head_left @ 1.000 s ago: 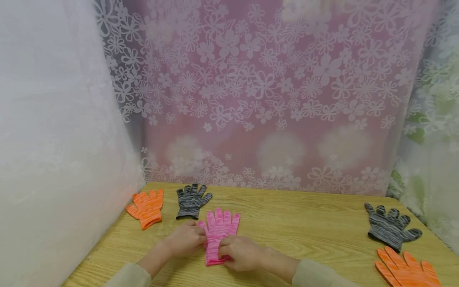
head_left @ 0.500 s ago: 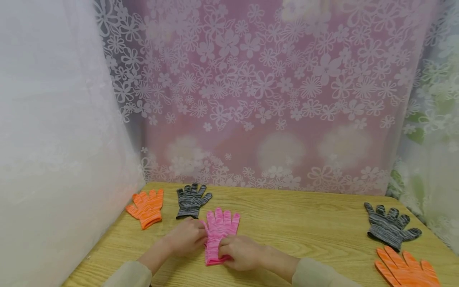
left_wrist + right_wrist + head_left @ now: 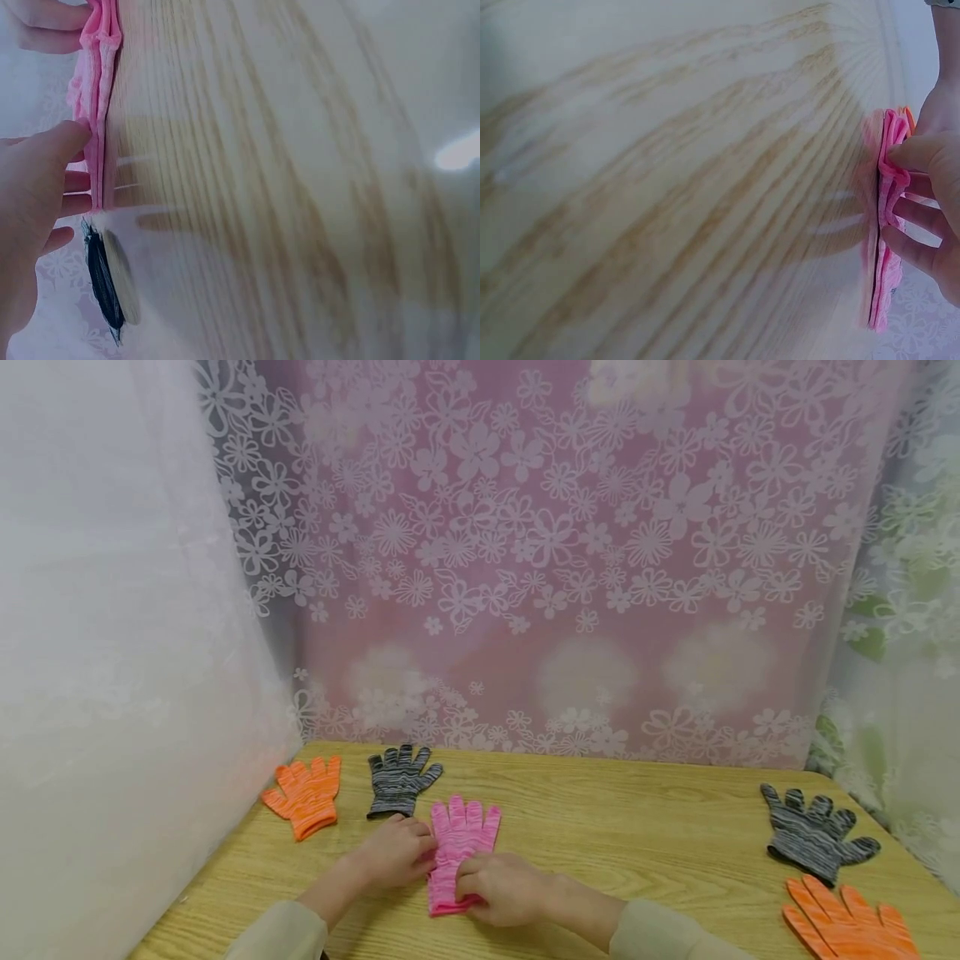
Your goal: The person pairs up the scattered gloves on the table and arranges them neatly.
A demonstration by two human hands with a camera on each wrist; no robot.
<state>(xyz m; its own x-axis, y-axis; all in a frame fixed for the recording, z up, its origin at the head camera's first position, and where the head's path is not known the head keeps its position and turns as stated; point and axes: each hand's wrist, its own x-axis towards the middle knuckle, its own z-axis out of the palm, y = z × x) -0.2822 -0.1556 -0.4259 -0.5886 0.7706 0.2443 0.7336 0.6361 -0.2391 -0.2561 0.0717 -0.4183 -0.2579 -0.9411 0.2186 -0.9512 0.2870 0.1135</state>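
A pink knit glove [image 3: 465, 835] lies on the wooden table with its fingers pointing away from me and its cuff toward me. My left hand [image 3: 397, 852] is at its left edge, pinching it with thumb and fingers; the glove's thumb is hidden there. Near the cuff my right hand [image 3: 506, 889] grips the right side, its thumb pushed into a fold of the fabric, as the right wrist view shows at the glove [image 3: 889, 187]. From the left wrist view the glove [image 3: 97, 97] appears as thin stacked layers close to the tabletop.
An orange glove [image 3: 309, 797] and a grey-black glove [image 3: 397, 781] lie at the back left of the table [image 3: 600, 827]. On the right are another grey-black glove [image 3: 813, 835] and another orange glove [image 3: 851, 922]. Flowered curtains [image 3: 555, 568] hang behind and at the sides.
My left hand has brought the pink glove's thumb in from the left, so it no longer sticks out. My right hand keeps its hold near the cuff.
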